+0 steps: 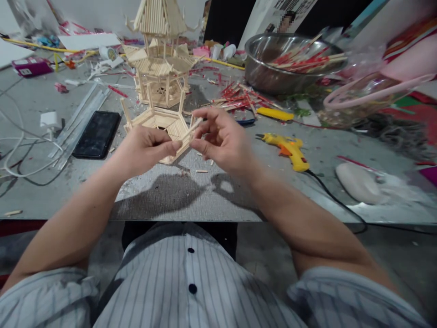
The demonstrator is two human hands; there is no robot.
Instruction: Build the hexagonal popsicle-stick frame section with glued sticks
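A short pale wooden stick [191, 130] slants between my two hands, above the front edge of a six-sided wooden base [143, 119] with upright posts. My left hand [145, 148] pinches the stick's lower end between thumb and fingers. Around its upper end curl the thumb and fingers of my right hand [223, 139]. Part of the base is hidden behind both hands. Right behind it stands a tiered pagoda model [160, 64] made of the same pale sticks, with a pointed roof on top.
Right of my hands lie a yellow glue gun [290, 150] with a black cord and a yellow cutter [275, 114]. A steel bowl [259, 68] holds red-wrapped sticks; more red scraps [235, 98] lie before it. On the left are a black phone [96, 135] and white charger [50, 120].
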